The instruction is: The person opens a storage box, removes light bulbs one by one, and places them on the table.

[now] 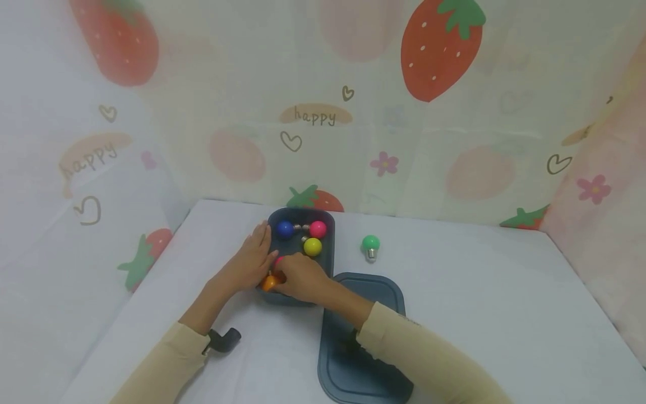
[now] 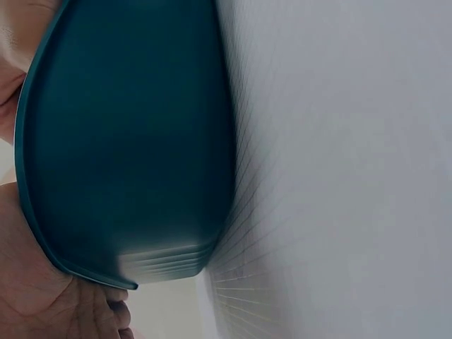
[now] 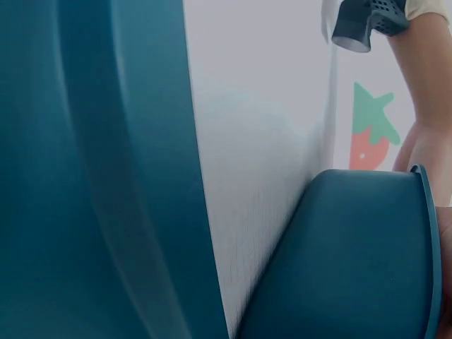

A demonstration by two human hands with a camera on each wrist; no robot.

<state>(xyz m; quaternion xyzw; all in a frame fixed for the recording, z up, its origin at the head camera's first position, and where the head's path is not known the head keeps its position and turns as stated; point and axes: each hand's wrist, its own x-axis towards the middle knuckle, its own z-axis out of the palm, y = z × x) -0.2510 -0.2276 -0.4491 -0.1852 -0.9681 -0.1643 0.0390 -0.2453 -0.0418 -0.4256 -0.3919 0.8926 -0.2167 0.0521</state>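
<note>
A dark blue rectangular box (image 1: 330,258) holds several small colored light bulbs. In it lie a blue bulb (image 1: 285,229), a pink bulb (image 1: 318,229) and a yellow bulb (image 1: 313,247). My right hand (image 1: 305,278) reaches into the near end, its thumb and fingers pinching an orange bulb (image 1: 270,282). Another pink bulb (image 1: 278,261) peeks out beside the right fingers, mostly hidden. Along the box's left rim lies my left hand (image 1: 250,261), fingers straight; its palm (image 2: 32,275) touches the box wall (image 2: 127,141) in the left wrist view.
A green bulb (image 1: 370,243) with a metal base stands on the white table right of the box. The dark blue lid (image 1: 363,286) lies flat nearer me, beneath my right forearm. Behind the table hangs a strawberry-printed cloth (image 1: 313,157).
</note>
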